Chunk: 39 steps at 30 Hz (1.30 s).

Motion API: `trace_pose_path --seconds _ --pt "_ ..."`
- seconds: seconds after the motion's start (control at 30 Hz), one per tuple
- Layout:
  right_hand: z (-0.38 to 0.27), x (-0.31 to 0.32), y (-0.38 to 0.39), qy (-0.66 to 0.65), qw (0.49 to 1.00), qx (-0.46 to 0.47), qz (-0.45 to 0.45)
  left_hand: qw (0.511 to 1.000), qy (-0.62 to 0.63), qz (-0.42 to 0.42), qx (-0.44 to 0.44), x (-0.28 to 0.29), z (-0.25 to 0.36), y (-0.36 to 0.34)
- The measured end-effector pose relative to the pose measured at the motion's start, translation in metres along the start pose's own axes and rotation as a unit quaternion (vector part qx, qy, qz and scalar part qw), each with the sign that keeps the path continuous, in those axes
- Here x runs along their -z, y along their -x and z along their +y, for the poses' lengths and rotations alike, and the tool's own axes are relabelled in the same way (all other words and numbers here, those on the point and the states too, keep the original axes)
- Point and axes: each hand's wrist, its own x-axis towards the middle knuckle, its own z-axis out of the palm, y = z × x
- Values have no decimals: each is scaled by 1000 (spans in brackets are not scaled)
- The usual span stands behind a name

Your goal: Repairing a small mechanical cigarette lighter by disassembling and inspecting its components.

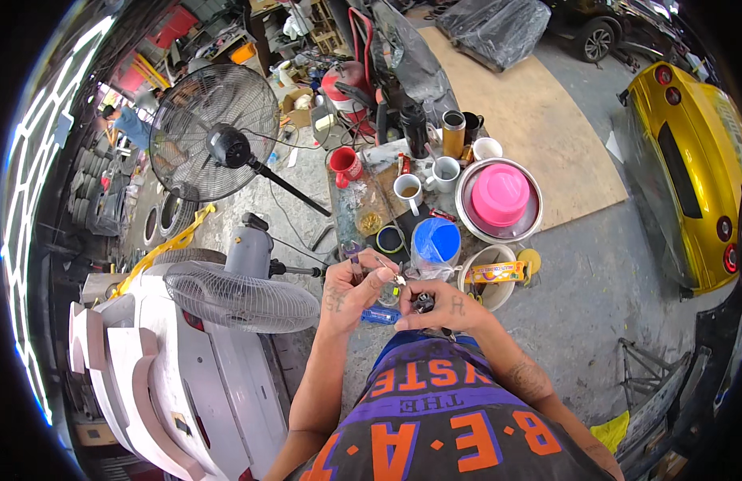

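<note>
My left hand (356,290) is closed in a pinch on a thin stick-like piece with a small whitish tip (400,280). Close beside it, my right hand (444,306) is curled round a small black rounded part (423,303); its exact kind does not show. A blue translucent plastic object (380,315) sits just below and between the hands, and I cannot tell whether fingers support it. Beyond them stands a clear container with a blue lid (436,240). A dark round tin (389,239) lies to its left.
The cluttered table (347,210) ahead holds a red mug (346,165), white mugs (408,191), a tumbler (453,133) and a pink bowl (500,195) in a metal basin. Fans (241,297) and a white car body (218,361) are left; a yellow car part (682,176) stands right.
</note>
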Motion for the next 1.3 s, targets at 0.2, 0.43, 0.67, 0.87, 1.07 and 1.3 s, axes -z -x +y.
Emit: trace_pose_path --seconds 0.2,0.43,0.67,0.87,1.07,1.3 --pt "-5 -5 1 -72 988 35 132 998 -39 30 43 -5 -1 13" --pt "0 -7 3 -32 992 -75 100 992 -59 69 86 -11 -28 33" --pt "58 -15 -10 -46 986 -141 82 964 110 162 181 -1 -80 49" --pt "90 -24 -24 -20 974 -184 132 928 187 235 222 8 -121 45" --pt "74 -13 -20 -17 966 -259 13 969 19 76 235 46 -100 45" --pt "70 -17 -22 -32 947 -260 -188 932 -253 -258 38 83 -58 55"
